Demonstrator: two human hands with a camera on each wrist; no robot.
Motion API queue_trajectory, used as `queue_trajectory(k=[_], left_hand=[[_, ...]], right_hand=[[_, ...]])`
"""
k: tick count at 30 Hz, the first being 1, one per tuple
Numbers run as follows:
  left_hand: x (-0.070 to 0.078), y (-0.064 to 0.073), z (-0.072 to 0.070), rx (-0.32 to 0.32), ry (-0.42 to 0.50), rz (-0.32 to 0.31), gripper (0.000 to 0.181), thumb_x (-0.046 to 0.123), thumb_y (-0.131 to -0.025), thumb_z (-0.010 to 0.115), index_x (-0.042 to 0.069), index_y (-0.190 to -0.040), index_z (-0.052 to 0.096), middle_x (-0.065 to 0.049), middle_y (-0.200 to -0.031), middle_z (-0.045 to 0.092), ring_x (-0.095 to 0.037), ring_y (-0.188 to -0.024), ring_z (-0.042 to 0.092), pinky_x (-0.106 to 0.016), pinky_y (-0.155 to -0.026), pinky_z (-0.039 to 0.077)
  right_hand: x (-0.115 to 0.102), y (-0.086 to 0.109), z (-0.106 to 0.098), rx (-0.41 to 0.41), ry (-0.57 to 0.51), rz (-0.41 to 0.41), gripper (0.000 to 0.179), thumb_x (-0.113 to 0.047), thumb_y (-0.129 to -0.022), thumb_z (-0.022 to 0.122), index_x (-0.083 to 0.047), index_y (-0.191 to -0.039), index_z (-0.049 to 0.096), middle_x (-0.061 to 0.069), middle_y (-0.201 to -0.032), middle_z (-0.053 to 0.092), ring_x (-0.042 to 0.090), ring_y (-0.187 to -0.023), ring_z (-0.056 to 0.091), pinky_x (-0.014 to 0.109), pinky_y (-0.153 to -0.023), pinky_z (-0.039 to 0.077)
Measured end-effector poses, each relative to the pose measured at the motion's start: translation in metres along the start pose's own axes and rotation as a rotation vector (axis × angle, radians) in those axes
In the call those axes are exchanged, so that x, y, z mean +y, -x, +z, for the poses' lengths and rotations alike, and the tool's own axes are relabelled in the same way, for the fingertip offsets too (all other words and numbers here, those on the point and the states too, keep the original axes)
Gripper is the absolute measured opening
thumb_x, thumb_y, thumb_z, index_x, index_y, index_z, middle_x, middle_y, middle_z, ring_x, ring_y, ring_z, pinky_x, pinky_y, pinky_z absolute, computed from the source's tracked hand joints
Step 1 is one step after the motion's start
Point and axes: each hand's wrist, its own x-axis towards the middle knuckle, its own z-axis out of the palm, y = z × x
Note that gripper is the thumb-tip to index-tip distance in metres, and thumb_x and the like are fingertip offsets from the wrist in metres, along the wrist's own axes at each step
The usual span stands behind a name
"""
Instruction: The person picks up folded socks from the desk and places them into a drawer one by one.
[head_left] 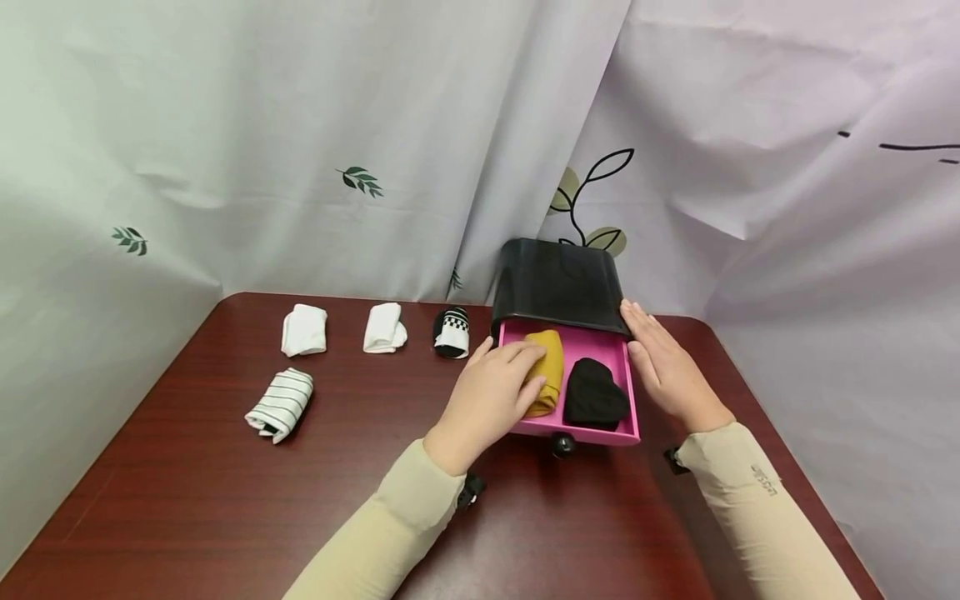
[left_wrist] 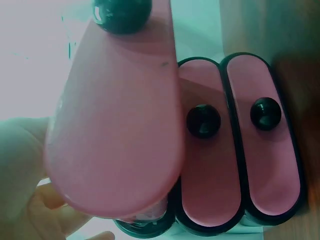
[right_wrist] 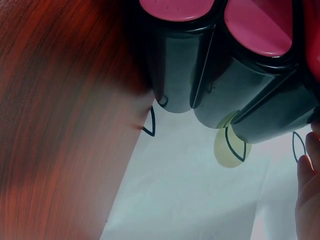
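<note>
A mustard-yellow folded sock [head_left: 551,375] lies in the pulled-out pink drawer [head_left: 632,408], beside a black folded sock [head_left: 595,393]. My left hand [head_left: 487,400] reaches over the drawer's left edge and grips the yellow sock, thumb and fingers bent on its left part; the palm hides some of it. On the other side, my right hand [head_left: 671,371] rests with straight fingers along the right side of the black drawer cabinet [head_left: 562,279]. The left wrist view shows the open drawer's front from outside, with two closed pink drawers [left_wrist: 210,170] below it.
To the left on the dark red table [head_left: 360,500] lie two white folded socks [head_left: 304,330] [head_left: 383,327], a striped sock [head_left: 280,404] and a black-and-white checked sock [head_left: 452,332]. The drawer's round black knob [head_left: 562,445] sticks out in front. Behind hangs a pale leaf-print curtain [head_left: 337,125].
</note>
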Motion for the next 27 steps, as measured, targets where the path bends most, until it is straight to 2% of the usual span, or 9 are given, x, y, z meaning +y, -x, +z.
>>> queue_trajectory(k=[8,11,14,17,20,23,25,27], left_hand=[[0.005,0.012,-0.007,0.264,0.278,0.032,0.025,0.009,-0.092,0.070,0.006,-0.117,0.071,-0.007,-0.111,0.071,-0.021,-0.102,0.066,-0.036,-0.095,0.054],[0.008,0.021,-0.008,0.296,0.391,0.038,0.024,0.008,-0.092,0.070,0.007,-0.116,0.070,-0.004,-0.107,0.070,-0.018,-0.094,0.063,-0.029,-0.084,0.055],[0.010,0.031,-0.008,0.282,0.506,0.040,0.021,0.007,-0.092,0.069,0.008,-0.114,0.071,0.000,-0.102,0.069,-0.014,-0.085,0.060,-0.022,-0.074,0.052],[0.013,0.042,-0.007,0.222,0.650,0.036,0.017,0.006,-0.093,0.069,0.007,-0.110,0.072,0.001,-0.097,0.069,-0.009,-0.079,0.058,-0.020,-0.068,0.053],[0.017,0.052,-0.007,0.075,0.828,-0.027,0.011,0.007,-0.095,0.067,0.007,-0.105,0.072,-0.001,-0.093,0.072,-0.007,-0.077,0.064,-0.023,-0.068,0.057],[0.020,0.059,-0.005,-0.097,0.973,-0.129,0.010,0.010,-0.098,0.065,0.004,-0.101,0.072,-0.006,-0.090,0.074,-0.009,-0.074,0.067,-0.025,-0.068,0.058],[0.020,0.062,-0.001,-0.190,1.010,-0.185,0.011,0.010,-0.099,0.063,0.004,-0.099,0.072,-0.007,-0.087,0.075,-0.012,-0.074,0.069,-0.025,-0.069,0.057],[0.019,0.065,0.005,-0.268,1.007,-0.226,0.012,0.011,-0.099,0.063,0.005,-0.098,0.073,-0.006,-0.086,0.074,-0.012,-0.073,0.069,-0.022,-0.068,0.055]], right_hand=[[0.001,0.001,0.001,-0.002,0.000,0.004,0.053,-0.012,-0.104,0.049,0.005,-0.153,0.036,0.023,-0.158,0.038,0.038,-0.148,0.031,0.027,-0.123,0.011],[0.001,0.001,0.001,-0.002,0.002,0.008,0.054,-0.011,-0.104,0.049,0.004,-0.154,0.035,0.022,-0.158,0.037,0.037,-0.149,0.030,0.028,-0.124,0.011],[0.001,0.001,0.001,-0.001,-0.002,0.008,0.054,-0.011,-0.104,0.050,0.004,-0.154,0.035,0.022,-0.158,0.037,0.036,-0.149,0.030,0.028,-0.124,0.011],[0.000,0.000,0.000,-0.001,-0.007,0.006,0.055,-0.011,-0.104,0.050,0.003,-0.154,0.035,0.022,-0.158,0.038,0.037,-0.149,0.030,0.027,-0.123,0.011],[0.000,0.000,0.001,0.000,-0.006,0.007,0.055,-0.011,-0.104,0.051,0.003,-0.154,0.035,0.022,-0.158,0.038,0.039,-0.148,0.031,0.026,-0.123,0.011],[0.000,0.000,0.001,-0.002,-0.004,0.012,0.055,-0.010,-0.103,0.051,0.003,-0.154,0.035,0.022,-0.158,0.037,0.038,-0.149,0.030,0.026,-0.123,0.011],[0.000,0.000,0.000,-0.003,-0.004,0.014,0.056,-0.009,-0.102,0.052,0.003,-0.154,0.035,0.022,-0.158,0.037,0.036,-0.149,0.030,0.026,-0.123,0.011],[0.000,0.000,0.000,-0.005,-0.004,0.017,0.056,-0.007,-0.102,0.052,0.003,-0.154,0.035,0.022,-0.158,0.037,0.034,-0.150,0.029,0.027,-0.123,0.011]])
